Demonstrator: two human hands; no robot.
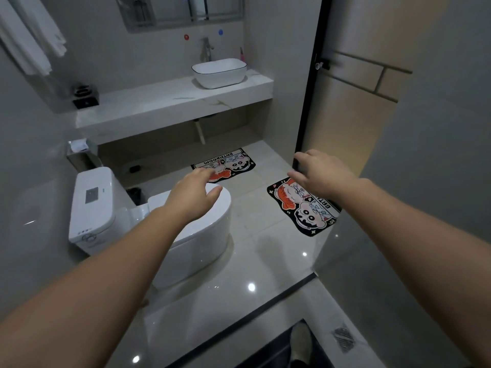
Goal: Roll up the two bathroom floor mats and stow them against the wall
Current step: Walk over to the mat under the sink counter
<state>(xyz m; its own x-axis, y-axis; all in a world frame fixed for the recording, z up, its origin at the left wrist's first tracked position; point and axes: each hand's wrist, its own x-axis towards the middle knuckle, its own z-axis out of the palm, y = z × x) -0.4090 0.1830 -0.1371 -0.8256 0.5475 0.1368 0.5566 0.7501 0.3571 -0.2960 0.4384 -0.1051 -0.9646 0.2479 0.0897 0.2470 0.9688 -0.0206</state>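
Observation:
Two black cartoon floor mats lie flat on the pale tile floor. The far mat (233,162) sits in front of the vanity, with "BATHROOM" printed along its far edge. The near mat (305,211) lies by the doorway at the right, partly cut off by the wall edge. My left hand (191,193) is stretched out in the air above the toilet lid, fingers apart and empty. My right hand (321,172) hovers high over the near mat's far end, fingers spread, holding nothing. Both forearms reach forward from the bottom corners.
A white toilet (164,227) stands at the left, close to both mats. A stone vanity (172,102) with a white basin (219,73) runs along the back wall. A small dark bin (136,195) sits beside the toilet. The open door (350,123) and a grey wall (425,181) stand at the right.

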